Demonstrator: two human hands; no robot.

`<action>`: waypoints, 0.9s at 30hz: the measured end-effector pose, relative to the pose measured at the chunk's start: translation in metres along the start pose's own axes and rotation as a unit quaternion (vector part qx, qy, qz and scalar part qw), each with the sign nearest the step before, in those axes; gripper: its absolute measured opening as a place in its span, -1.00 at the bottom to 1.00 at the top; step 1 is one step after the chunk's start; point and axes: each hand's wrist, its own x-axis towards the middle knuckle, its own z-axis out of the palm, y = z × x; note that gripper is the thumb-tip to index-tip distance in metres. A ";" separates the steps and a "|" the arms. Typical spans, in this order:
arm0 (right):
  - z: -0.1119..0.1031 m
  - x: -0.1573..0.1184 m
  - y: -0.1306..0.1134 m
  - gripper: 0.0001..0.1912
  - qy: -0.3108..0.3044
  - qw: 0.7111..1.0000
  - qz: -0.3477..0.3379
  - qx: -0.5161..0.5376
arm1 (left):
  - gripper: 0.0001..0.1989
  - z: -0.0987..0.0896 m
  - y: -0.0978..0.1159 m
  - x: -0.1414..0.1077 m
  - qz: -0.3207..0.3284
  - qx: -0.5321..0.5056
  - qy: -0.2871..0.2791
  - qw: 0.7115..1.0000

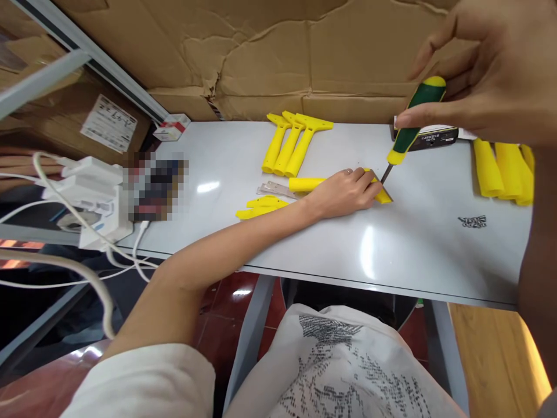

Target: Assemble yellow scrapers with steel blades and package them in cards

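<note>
The bench [304, 249] carries a yellow scraper [304, 184], lying mid-depth, between near and far edges. The left hand [352, 191] curls over it, pinning it flat; the right hand [491, 87] pinches the screwdriver [411, 130] between thumb and fingers, tip at the scraper's head. The shaft leans; good driving probably calls for squaring it to the screw seat, pressing steadily and keeping left fingertips off the tip's path. Loose screws [474, 222] sit toward the right edge.

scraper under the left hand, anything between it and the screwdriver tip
Nothing visible: the screwdriver in the right hand seems to meet the scraper beside the left hand. The screws lie off to the right.
</note>
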 end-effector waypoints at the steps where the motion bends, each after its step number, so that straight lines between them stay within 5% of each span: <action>1: 0.010 -0.002 -0.005 -0.30 -0.013 0.995 -0.005 -0.094 | -0.70 0.000 0.000 0.000 0.000 0.003 0.003 1.000; 5: 0.050 -0.009 -0.024 -0.37 0.024 0.972 -0.034 -0.231 | -0.71 0.003 0.001 0.000 -0.009 0.011 0.008 1.000; 10: 0.058 -0.023 -0.018 -0.73 -0.009 1.000 -0.011 -0.027 | -0.71 0.006 0.002 0.003 -0.020 -0.002 0.002 1.000; 17: 0.045 -0.035 0.000 -0.57 0.036 0.983 -0.034 0.176 | -0.70 0.006 0.001 0.001 -0.016 0.007 0.046 0.999; 20: 0.047 -0.036 -0.002 -0.49 0.081 0.993 -0.044 0.080 | -0.70 0.004 -0.001 -0.001 -0.008 0.008 0.048 0.999; 23: 0.051 -0.039 -0.005 -0.64 0.104 0.992 -0.056 -0.052 | -0.69 0.004 -0.001 -0.001 -0.001 0.007 0.034 0.999; 27: 0.053 -0.041 -0.001 -0.58 0.090 0.995 -0.041 0.012 | -0.67 0.003 0.000 -0.002 -0.001 0.010 0.018 1.000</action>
